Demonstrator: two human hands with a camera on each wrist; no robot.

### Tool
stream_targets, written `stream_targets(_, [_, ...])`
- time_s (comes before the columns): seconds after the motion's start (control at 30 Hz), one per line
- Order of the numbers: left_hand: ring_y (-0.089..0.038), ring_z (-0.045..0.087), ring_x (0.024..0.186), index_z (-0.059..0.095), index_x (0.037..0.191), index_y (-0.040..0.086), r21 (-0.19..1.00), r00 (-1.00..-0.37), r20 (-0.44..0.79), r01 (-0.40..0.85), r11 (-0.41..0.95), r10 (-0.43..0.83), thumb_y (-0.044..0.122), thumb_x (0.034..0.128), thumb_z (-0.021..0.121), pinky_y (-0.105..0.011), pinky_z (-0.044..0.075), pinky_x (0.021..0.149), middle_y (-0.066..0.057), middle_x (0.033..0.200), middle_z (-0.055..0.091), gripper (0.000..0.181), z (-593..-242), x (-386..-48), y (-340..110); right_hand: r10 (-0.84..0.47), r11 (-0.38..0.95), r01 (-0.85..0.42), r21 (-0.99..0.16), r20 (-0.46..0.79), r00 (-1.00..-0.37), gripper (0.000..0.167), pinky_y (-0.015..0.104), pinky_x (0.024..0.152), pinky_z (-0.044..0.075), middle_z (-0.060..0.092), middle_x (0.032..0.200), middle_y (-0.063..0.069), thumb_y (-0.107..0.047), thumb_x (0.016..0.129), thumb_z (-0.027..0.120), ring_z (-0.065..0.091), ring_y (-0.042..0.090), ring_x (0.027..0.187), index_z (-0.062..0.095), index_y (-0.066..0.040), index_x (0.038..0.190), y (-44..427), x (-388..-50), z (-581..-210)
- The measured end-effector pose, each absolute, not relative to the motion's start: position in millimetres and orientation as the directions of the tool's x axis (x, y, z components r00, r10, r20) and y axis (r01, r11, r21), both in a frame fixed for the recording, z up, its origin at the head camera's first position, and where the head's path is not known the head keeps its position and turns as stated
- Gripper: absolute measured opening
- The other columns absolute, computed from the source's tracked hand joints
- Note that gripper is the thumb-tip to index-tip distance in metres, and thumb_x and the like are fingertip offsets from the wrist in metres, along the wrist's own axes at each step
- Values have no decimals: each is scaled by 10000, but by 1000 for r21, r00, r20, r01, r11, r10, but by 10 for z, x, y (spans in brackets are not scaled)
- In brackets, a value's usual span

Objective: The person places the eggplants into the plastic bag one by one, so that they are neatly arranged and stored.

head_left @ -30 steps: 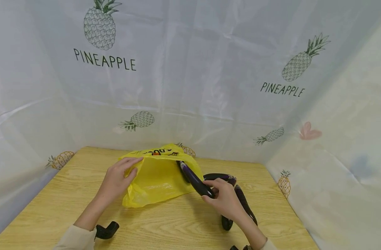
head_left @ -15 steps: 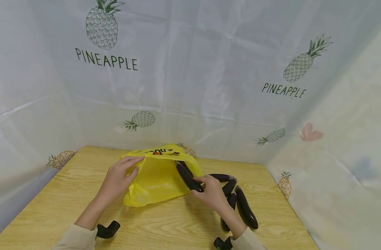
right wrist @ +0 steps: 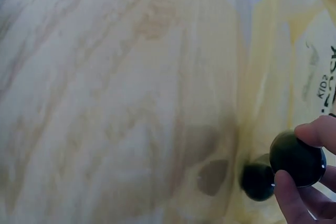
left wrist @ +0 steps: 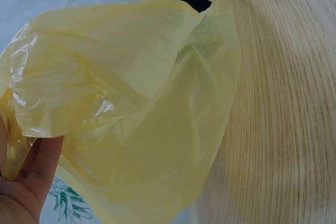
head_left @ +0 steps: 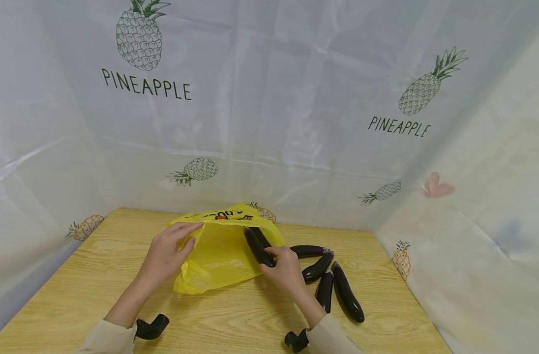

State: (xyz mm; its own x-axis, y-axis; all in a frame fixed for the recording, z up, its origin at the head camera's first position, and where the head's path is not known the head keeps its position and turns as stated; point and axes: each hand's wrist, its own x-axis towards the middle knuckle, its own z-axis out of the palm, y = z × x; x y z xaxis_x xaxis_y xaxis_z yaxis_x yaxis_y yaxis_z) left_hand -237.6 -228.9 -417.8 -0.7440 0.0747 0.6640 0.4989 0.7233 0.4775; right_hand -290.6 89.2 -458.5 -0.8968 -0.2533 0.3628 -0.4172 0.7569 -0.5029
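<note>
Held eggplant (head_left: 254, 246), near end pinched in right hand (head_left: 286, 269), slants into mouth of yellow plastic bag (head_left: 221, 255), beside second eggplant (head_left: 262, 237). Left hand (head_left: 165, 250) grips bag's left edge. Four loose eggplants (head_left: 319, 268) lie on wooden table (head_left: 225, 322), right of bag. Pineapple-print curtain (head_left: 269, 123) behind.

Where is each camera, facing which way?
Head: worn on head, facing forward, down at yellow bag; left grip, right grip, sleeves show.
Left wrist: worn there, facing bag; left grip lower left, part of right grip top.
Right wrist: worn there, facing table and bag; right grip lower right.
Head and right wrist both show the held eggplant.
</note>
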Motion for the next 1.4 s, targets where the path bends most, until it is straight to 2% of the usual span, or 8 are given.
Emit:
stream_targets(0.17, [-70,466,664,731,1373,114,486,-744,665,502,716,70,-26,956,746,-247,381,509,-87,1269,731,441,-4168,-2367,-2278,-227,746,-409,-526,376,-898,391,300,688,516,727,1046,76,-203,861,883,625,180,855,798,-79,1221,834,-2937,-4677])
stream_targets(0.3, [-61,431,629,731,1377,129,488,-746,662,498,717,68,-29,956,747,-244,378,504,-81,1273,732,450,-4154,-2353,-2268,-216,748,-403,-527,382,-899,388,323,712,539,735,1075,99,-192,860,879,652,207,880,797,-62,1216,792,-2970,-4729])
stream_targets(0.6, [-139,602,791,722,1388,120,501,-760,647,485,716,61,-21,965,741,-254,406,530,-100,1293,724,446,-4142,-2341,-2267,-208,749,-395,-533,377,-903,395,459,818,603,763,1097,140,-156,840,882,712,324,977,790,-14,1198,719,-2981,-4769])
stream_targets(0.7, [-170,630,827,723,1382,103,497,-757,650,487,718,64,-16,966,741,-254,413,536,-110,1292,722,433,-4155,-2354,-2273,-189,760,-379,-528,378,-906,394,455,837,599,751,1087,127,-176,831,890,700,310,990,798,-34,1186,701,-2985,-4780])
stream_targets(0.83, [-198,670,892,726,1376,100,487,-751,657,489,724,65,-10,962,747,-250,442,563,-99,1287,723,429,-4165,-2366,-2277,-163,771,-354,-530,374,-913,402,410,778,571,702,1034,111,-208,819,910,647,241,902,803,-50,1172,683,-2987,-4773])
stream_targets(1.03, [-147,599,781,730,1375,114,480,-743,666,498,722,70,-24,960,742,-251,426,554,-94,1283,727,437,-4159,-2365,-2273,-179,766,-351,-539,346,-921,417,375,747,545,669,1018,101,-201,829,908,609,203,870,790,-36,1193,686,-2965,-4752])
stream_targets(1.17, [-168,650,884,735,1369,118,472,-733,676,507,721,73,-32,958,743,-265,448,616,-92,1276,732,438,-4145,-2353,-2271,-216,748,-368,-552,322,-922,408,374,742,539,667,1037,101,-151,849,857,605,204,888,775,-34,1231,696,-2954,-4747])
stream_targets(1.4, [-178,626,834,727,1379,109,487,-751,656,493,721,71,-18,967,739,-257,427,566,-100,1292,721,432,-4149,-2349,-2279,-195,732,-368,-574,341,-920,351,374,750,534,673,1007,85,-136,852,848,600,194,882,785,-41,1183,674,-2989,-4764])
